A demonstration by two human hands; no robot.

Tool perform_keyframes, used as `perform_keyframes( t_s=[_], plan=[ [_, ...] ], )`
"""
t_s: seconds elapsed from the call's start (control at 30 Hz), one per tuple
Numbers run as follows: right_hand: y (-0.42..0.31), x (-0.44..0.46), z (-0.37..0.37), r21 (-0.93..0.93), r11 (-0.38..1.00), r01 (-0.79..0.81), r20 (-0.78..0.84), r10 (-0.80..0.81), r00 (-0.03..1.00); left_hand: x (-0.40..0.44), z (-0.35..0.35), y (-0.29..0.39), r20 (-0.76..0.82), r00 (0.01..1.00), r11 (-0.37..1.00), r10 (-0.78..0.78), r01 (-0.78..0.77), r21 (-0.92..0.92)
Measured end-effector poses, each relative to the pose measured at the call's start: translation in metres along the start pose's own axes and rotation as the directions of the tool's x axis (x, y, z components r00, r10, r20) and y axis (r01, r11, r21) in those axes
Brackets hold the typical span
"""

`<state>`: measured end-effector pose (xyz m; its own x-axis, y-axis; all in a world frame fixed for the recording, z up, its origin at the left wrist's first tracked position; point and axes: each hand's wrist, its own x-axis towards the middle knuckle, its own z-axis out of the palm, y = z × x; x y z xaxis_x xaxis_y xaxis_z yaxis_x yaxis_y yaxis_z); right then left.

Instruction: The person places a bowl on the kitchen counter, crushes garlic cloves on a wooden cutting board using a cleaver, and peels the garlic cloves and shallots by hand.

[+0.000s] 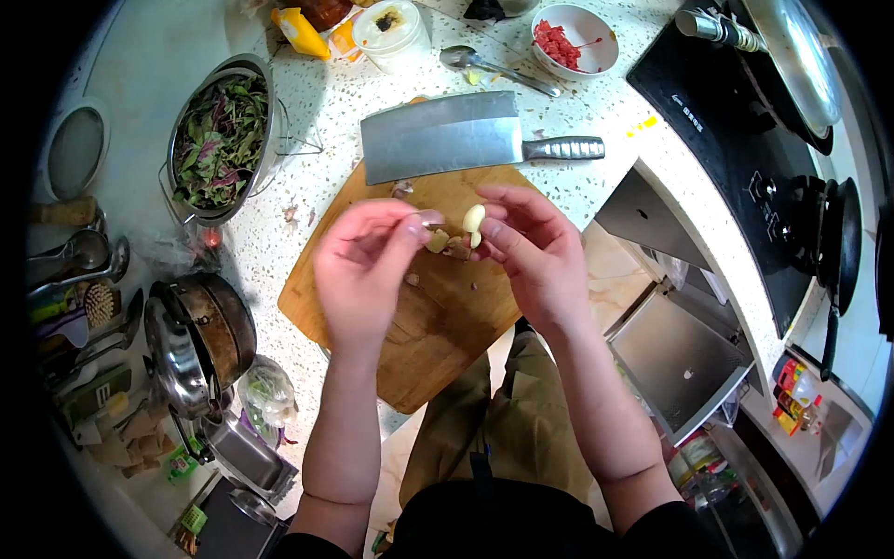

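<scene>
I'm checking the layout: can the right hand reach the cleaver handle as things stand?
Probably yes: the cleaver handle lies beyond the right hand, nothing visibly between, though that hand holds a garlic clove.

Both bare forearms (343, 456) reach forward, converging slightly. The left hand (365, 261) curls inward, thumb and index fingertips close together; the right hand (543, 256) faces it, thumb and bent fingers pinching, the two near but apart.

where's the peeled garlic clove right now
In the head view, the peeled garlic clove is held in the right hand, over the wooden board, on the near side of the cleaver.
</scene>
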<state>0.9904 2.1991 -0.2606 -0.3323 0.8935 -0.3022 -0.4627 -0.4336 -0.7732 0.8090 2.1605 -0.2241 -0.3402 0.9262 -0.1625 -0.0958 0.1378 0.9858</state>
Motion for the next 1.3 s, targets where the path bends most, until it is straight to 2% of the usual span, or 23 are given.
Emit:
perform_keyframes(
  t_s=[0.07, 0.1, 0.17, 0.2, 0.23, 0.27, 0.3, 0.33, 0.37, 0.43, 0.5, 0.53, 0.63, 0.7, 0.83, 0.9, 0.93, 1.03, 1.1, 1.17, 1.2, 1.27, 1.3],
  plan=[
    [-0.007, 0.0, 0.0, 0.295, 0.939, -0.177, 0.038, 0.173, 0.984, 0.003, -0.02, -0.005, -0.065, 0.997, 0.997, 0.037, -0.033, 0.066],
    [-0.007, 0.001, -0.002, 0.296, 0.939, -0.176, 0.037, 0.173, 0.984, 0.006, -0.035, -0.012, -0.064, 0.997, 0.997, 0.037, -0.033, 0.066],
    [-0.003, 0.002, -0.008, 0.198, 0.96, -0.198, -0.025, 0.207, 0.978, 0.013, -0.068, -0.025, -0.115, 0.974, 0.898, 0.194, -0.128, 0.421],
    [0.002, 0.003, -0.01, 0.198, 0.96, -0.198, -0.025, 0.207, 0.978, 0.014, -0.085, -0.031, -0.115, 0.974, 0.898, 0.194, -0.129, 0.422],
    [0.009, 0.003, -0.014, -0.136, 0.984, -0.115, -0.087, 0.104, 0.991, 0.016, -0.1, -0.036, -0.15, 0.968, 0.794, 0.201, -0.071, 0.603],
    [0.013, 0.004, -0.016, -0.458, 0.888, -0.038, -0.11, -0.014, 0.994, 0.016, -0.109, -0.042, -0.184, 0.959, 0.655, 0.216, -0.003, 0.755],
    [0.015, 0.004, -0.017, -0.457, 0.889, -0.037, -0.109, -0.015, 0.994, 0.016, -0.108, -0.044, -0.184, 0.959, 0.655, 0.218, -0.004, 0.756],
    [0.016, 0.004, -0.017, -0.673, 0.729, 0.125, -0.007, -0.175, 0.984, 0.015, -0.104, -0.046, -0.127, 0.938, 0.495, 0.321, -0.052, 0.867],
    [0.017, 0.004, -0.017, -0.825, 0.496, 0.272, 0.132, -0.299, 0.945, 0.014, -0.1, -0.049, -0.053, 0.911, 0.314, 0.409, -0.086, 0.945],
    [0.02, 0.003, -0.014, -0.817, 0.536, 0.214, 0.095, -0.241, 0.966, 0.014, -0.087, -0.058, -0.014, 0.91, 0.3, 0.413, -0.122, 0.946],
    [0.024, 0.006, -0.015, -0.901, 0.13, 0.415, 0.321, -0.444, 0.837, 0.017, -0.062, -0.066, 0.044, 0.929, 0.416, 0.369, -0.207, 0.886],
    [0.025, 0.005, -0.011, -0.911, 0.107, 0.399, 0.311, -0.457, 0.833, 0.021, -0.052, -0.068, 0.066, 0.925, 0.425, 0.373, -0.233, 0.875],
    [0.025, -0.002, -0.01, -0.918, 0.079, 0.39, 0.325, -0.414, 0.85, 0.035, -0.036, -0.077, 0.098, 0.912, 0.422, 0.398, -0.277, 0.863],
    [0.036, -0.005, -0.012, -0.91, 0.089, 0.405, 0.345, -0.38, 0.858, 0.038, -0.037, -0.084, 0.052, 0.955, 0.509, 0.291, -0.201, 0.837],
    [0.051, -0.014, -0.007, -0.913, 0.074, 0.401, 0.356, -0.336, 0.872, 0.021, -0.059, -0.074, -0.073, 0.978, 0.583, 0.196, -0.056, 0.81],
    [0.058, -0.012, -0.007, -0.912, 0.051, 0.408, 0.367, -0.342, 0.865, 0.016, -0.074, -0.07, 0.045, 0.906, 0.208, 0.42, -0.144, 0.967],
    [0.061, -0.011, -0.005, -0.917, 0.037, 0.397, 0.362, -0.34, 0.868, 0.011, -0.076, -0.066, 0.072, 0.895, 0.146, 0.441, -0.15, 0.978],
    [0.069, -0.008, -0.007, -0.924, 0.036, 0.381, 0.35, -0.323, 0.879, -0.006, -0.081, -0.062, -0.004, 0.926, 0.214, 0.377, -0.084, 0.973],
    [0.068, -0.009, -0.006, -0.926, 0.046, 0.375, 0.344, -0.307, 0.887, -0.015, -0.075, -0.057, 0.003, 0.921, 0.243, 0.39, -0.106, 0.964],
    [0.061, -0.011, -0.002, -0.92, 0.157, 0.36, 0.287, -0.357, 0.889, -0.017, -0.057, -0.051, 0.003, 0.915, 0.277, 0.403, -0.125, 0.953],
    [0.056, -0.011, -0.001, -0.919, 0.156, 0.362, 0.29, -0.355, 0.889, -0.015, -0.044, -0.047, -0.019, 0.912, 0.319, 0.409, -0.124, 0.94],
    [0.046, -0.012, 0.001, -0.823, 0.474, 0.314, 0.179, -0.31, 0.934, -0.015, -0.04, -0.048, -0.081, 0.914, 0.394, 0.398, -0.09, 0.914],
    [0.044, -0.013, 0.004, -0.823, 0.472, 0.316, 0.181, -0.31, 0.933, -0.017, -0.047, -0.053, -0.083, 0.913, 0.395, 0.399, -0.089, 0.914]
  ],
)
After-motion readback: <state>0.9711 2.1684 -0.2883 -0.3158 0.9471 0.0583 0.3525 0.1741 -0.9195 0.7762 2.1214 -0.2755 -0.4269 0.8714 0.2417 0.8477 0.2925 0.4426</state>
